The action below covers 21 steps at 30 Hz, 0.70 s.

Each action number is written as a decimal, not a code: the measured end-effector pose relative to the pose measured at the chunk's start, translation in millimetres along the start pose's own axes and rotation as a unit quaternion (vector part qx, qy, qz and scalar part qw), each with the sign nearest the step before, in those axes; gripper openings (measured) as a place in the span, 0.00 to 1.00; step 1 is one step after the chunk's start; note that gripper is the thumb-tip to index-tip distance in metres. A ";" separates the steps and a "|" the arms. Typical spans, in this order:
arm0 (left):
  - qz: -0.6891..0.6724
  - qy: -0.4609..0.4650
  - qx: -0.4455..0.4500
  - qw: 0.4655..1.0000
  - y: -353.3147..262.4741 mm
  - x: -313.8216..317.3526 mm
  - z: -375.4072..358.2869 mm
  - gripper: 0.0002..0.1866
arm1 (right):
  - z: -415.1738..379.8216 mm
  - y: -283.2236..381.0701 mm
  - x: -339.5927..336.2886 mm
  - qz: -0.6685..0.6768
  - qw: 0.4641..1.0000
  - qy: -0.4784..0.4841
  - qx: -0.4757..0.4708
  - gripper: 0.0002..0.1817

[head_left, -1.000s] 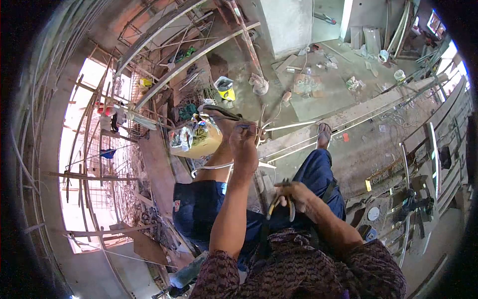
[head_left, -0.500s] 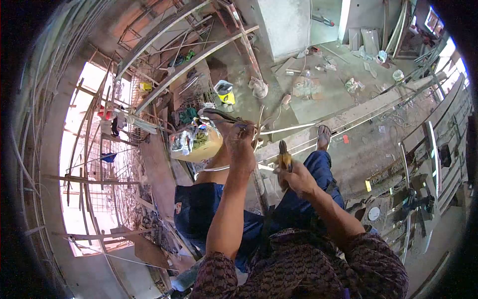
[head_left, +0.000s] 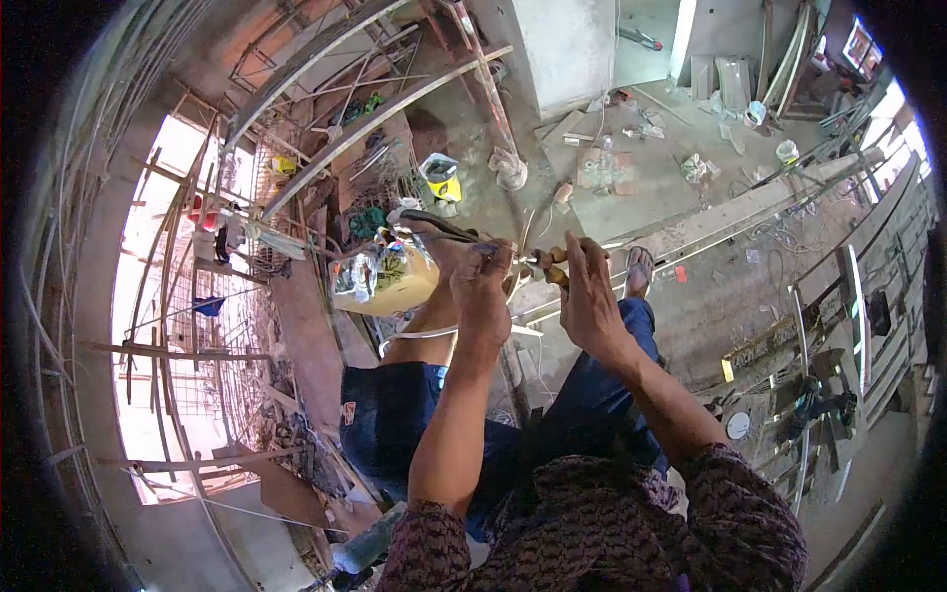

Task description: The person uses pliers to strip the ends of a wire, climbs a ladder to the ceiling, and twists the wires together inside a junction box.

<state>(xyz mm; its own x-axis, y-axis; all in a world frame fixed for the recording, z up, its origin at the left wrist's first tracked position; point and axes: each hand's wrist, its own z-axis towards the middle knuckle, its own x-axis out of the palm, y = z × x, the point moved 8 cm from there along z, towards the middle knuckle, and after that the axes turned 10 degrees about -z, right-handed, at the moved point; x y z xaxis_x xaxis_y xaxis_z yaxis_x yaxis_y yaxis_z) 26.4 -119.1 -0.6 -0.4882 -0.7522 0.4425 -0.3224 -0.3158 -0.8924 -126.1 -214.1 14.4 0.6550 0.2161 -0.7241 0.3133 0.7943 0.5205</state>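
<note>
The floor [head_left: 730,138] lies beneath everything, and one long board [head_left: 710,225] crosses it on a slant. The person's two legs, in dark blue cloth, spread below the arms and end in two sandalled feet [head_left: 639,281]. By the left shin sits one cardboard box [head_left: 406,286], filled with mixed bits too jumbled to count. Beyond it stands one yellow bucket [head_left: 444,185].

The right hand [head_left: 590,296] grips one pair of pliers [head_left: 552,264], its fingers nearly straight and side by side against the yellow handles. The pliers lie between the two hands, tip towards the left; I cannot tell how wide the tip is parted. The left hand [head_left: 481,281] has its fingers curled together near thin pale strips [head_left: 526,233]; whether it pinches any is too small to tell.
</note>
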 end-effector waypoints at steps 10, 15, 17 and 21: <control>-0.015 -0.029 -0.012 0.999 -0.4 5.6 0.5 0.07 | 8.2 6.5 3.7 -0.039 0.999 -0.016 -0.017 0.47; -0.081 -0.045 -0.059 0.994 1.1 8.5 -4.0 0.07 | 13.3 8.7 -2.5 -0.077 0.996 -0.026 -0.031 0.38; -0.088 -0.053 -0.079 0.992 6.3 5.0 -3.0 0.07 | 17.5 11.4 -8.3 -0.157 0.987 -0.002 -0.020 0.29; -0.086 -0.066 -0.070 0.992 18.6 -2.6 0.0 0.07 | 20.1 7.1 -7.0 -0.210 0.976 0.014 -0.061 0.23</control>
<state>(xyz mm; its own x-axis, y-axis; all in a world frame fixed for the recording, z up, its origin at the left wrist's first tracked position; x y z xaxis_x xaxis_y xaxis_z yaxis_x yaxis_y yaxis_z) 21.7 -123.1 -18.4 -0.3093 -0.7655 0.5642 -0.5060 -0.3699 -0.7792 -114.6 -221.4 32.3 0.4668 -0.1280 -0.8751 0.4641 0.8777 0.1192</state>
